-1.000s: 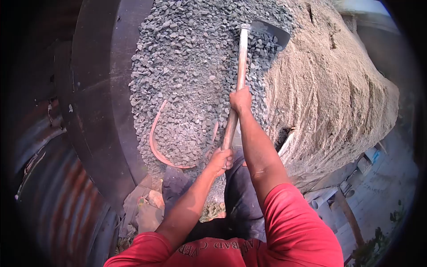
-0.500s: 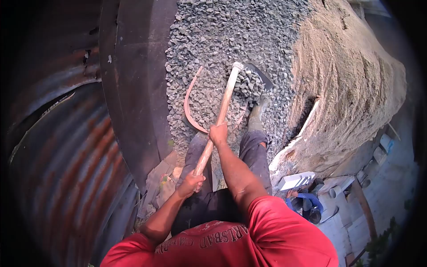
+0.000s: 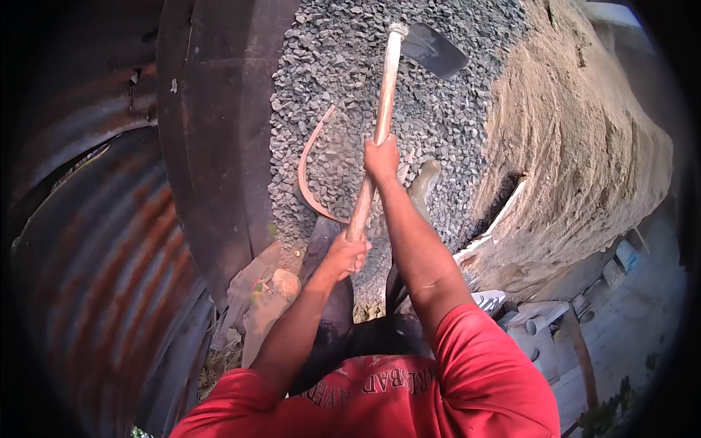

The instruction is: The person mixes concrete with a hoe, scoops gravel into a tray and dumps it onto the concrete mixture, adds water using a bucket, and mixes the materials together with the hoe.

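A long-handled hoe (image 3: 387, 95) extends forward from my body over the grey gravel (image 3: 336, 66). My left hand (image 3: 347, 254) is wrapped round the lower end of its wooden handle. Farther up the same handle, my right hand (image 3: 381, 158) is closed on it. The dark blade (image 3: 435, 51) is at the far end, over the gravel, and no stones show on it. Between my legs and the gravel lies a curved pink rim (image 3: 305, 171), with stones inside its curve; the handle and my arm hide part of it.
A sand heap (image 3: 577, 146) rises on the right beside the gravel. Dark sheeting (image 3: 219, 146) borders it on the left, next to rusty corrugated metal (image 3: 124, 270). My boot (image 3: 423, 182) stands on the stones. Broken slabs (image 3: 270, 299) lie at lower left.
Both hands have moved forward with the hoe. Its blade, earlier heaped with stones near my boot, is now farther out and bare. A person in blue at lower right is out of sight.
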Demonstrator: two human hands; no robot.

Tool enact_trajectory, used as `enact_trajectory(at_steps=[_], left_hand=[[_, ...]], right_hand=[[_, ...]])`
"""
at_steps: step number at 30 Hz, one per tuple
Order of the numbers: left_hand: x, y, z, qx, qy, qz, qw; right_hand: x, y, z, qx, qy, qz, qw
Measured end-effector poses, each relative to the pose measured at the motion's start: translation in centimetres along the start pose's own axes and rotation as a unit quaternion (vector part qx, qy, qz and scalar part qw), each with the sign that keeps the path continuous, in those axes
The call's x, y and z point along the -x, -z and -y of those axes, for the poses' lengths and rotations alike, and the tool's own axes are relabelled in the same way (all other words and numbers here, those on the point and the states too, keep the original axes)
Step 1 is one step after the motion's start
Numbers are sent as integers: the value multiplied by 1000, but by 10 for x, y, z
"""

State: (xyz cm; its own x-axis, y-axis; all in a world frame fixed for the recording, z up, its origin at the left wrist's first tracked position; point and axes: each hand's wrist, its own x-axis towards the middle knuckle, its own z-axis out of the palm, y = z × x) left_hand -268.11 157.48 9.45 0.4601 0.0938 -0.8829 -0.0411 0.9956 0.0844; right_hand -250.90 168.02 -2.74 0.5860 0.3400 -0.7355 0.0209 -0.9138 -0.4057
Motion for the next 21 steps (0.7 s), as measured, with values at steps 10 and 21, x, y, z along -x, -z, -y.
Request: enact_trajectory(at_steps=[10, 21], left_hand=[[51, 58, -19, 13, 33, -87, 996], [369, 153, 23, -62, 135, -125, 981]], right_hand=[[24, -85, -19, 32, -1, 32, 999], [365, -139, -35, -96, -162, 129, 974]])
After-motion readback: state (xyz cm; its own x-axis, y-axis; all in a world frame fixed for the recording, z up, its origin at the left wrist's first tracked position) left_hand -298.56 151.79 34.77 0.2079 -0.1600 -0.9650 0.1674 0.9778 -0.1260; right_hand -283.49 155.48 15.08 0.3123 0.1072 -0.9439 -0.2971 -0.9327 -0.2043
